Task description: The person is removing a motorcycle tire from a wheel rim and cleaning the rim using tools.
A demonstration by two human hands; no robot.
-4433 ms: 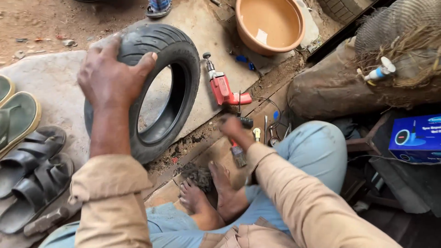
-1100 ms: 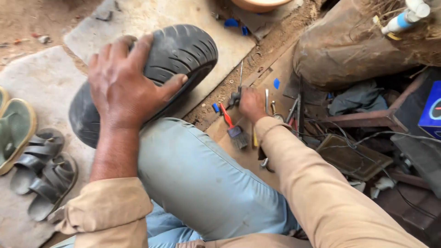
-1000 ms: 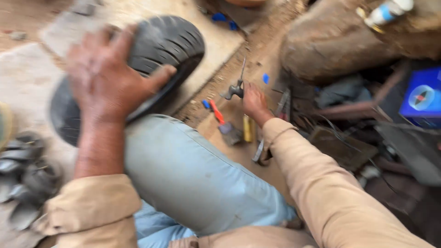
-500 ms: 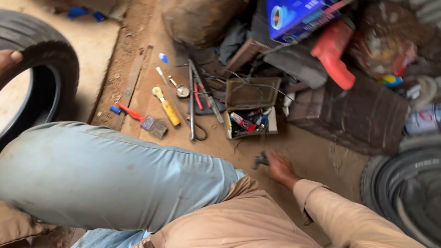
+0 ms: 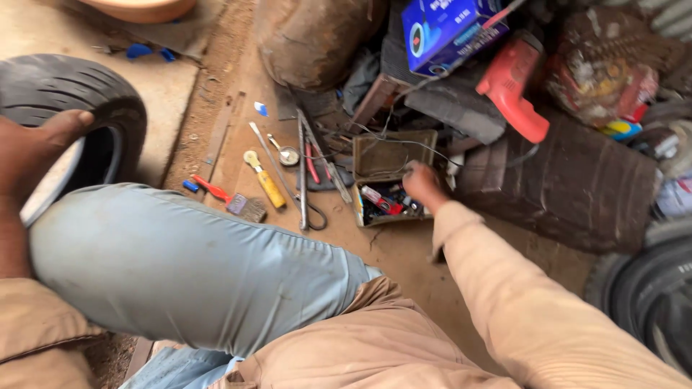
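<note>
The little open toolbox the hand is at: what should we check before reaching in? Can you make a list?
1. Small tool box lid open: ok.
2. Right hand at the box: ok.
3. Right hand holding anything: cannot tell, blurred.
4. Left hand gripping the tyre: ok.
5. Thin wire crosses the box: not ok, could snag.
6. Loose tools lie beside the box, apart from the hand: ok.

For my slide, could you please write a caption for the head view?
Left hand steadies a small tyre while the right hand reaches into an open toolbox among scattered tools.
</note>
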